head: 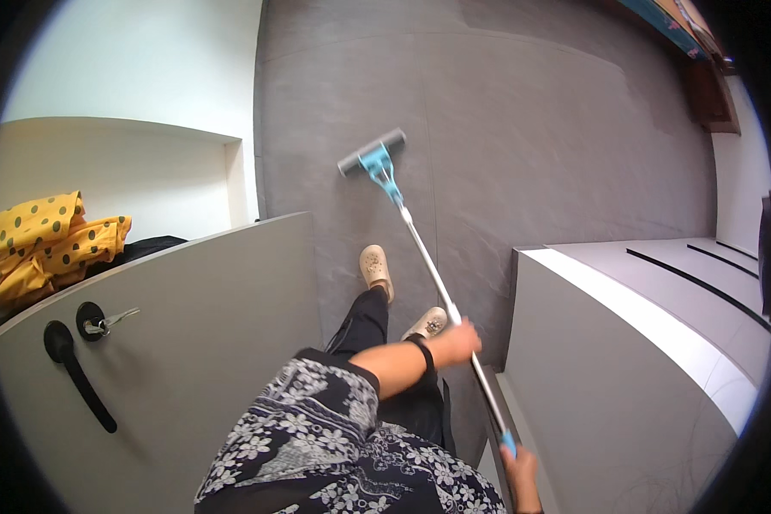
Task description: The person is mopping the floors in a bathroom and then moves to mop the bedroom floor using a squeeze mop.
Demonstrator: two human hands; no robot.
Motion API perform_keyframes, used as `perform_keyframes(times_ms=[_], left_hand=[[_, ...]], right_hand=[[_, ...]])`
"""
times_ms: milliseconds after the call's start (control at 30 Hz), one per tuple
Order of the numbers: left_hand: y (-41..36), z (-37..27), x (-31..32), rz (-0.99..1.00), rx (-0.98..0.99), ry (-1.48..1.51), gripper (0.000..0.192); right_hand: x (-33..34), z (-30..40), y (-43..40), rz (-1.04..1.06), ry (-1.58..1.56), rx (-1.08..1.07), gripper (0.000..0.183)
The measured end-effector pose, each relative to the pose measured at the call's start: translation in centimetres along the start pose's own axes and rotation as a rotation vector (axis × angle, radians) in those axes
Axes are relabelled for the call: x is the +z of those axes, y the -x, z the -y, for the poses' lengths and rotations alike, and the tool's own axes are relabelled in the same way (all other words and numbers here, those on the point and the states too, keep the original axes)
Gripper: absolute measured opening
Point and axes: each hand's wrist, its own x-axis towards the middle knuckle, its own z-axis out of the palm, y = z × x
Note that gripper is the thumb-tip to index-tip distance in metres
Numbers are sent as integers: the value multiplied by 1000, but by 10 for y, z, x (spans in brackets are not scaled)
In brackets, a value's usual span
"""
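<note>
A sponge mop with a pale blue head frame (379, 166) stretches diagonally over the floor, its grey sponge roller (395, 138) against the tiles. My left hand (459, 342) grips the white pole (430, 263) around its middle, just below a white collar. Lower right, my right hand (520, 466) is closed around the pole's upper end, by a blue grip (508, 442). A dark band circles my left wrist. Both my feet, in beige clogs (374, 263), stand between the mop and the open door.
At left stands a grey door (199, 308) with a black lever handle (80, 379) and keys (112, 321) in the lock. Behind it lies yellow polka-dot fabric (51, 241). A grey panel (591, 372) borders the right. Dark wooden furniture (713, 96) stands far right on grey floor tiles (520, 128).
</note>
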Motion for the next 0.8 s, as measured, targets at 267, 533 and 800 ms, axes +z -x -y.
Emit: perform_keyframes(times_ms=[267, 533, 800], left_hand=[[51, 199, -133, -236, -602, -300, 25], [72, 149, -30, -137, -520, -304, 30], [30, -45, 35, 24, -151, 257, 28]], right_hand=[[-48, 243, -115, -64, -107, -411, 43], [-1, 173, -82, 38, 75, -386, 42], [-15, -38, 17, 109, 47, -81, 44]])
